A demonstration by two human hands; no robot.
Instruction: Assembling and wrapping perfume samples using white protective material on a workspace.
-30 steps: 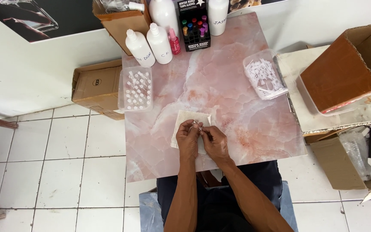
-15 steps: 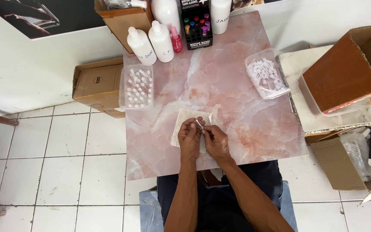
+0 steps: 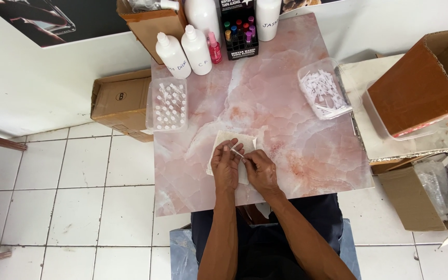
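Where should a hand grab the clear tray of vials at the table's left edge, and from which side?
Grip the clear tray by its two long side walls, coming straight down from above. It lies flat and open-topped, packed with upright vials, so a low side approach or any tilt may spill them. Its left wall overhangs the table, giving fingers room there; white bottles crowd its far end.

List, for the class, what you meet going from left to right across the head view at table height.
Closed cardboard box → clear tray of small vials → left hand → right hand → clear tub of white paper strips → open brown cardboard box.
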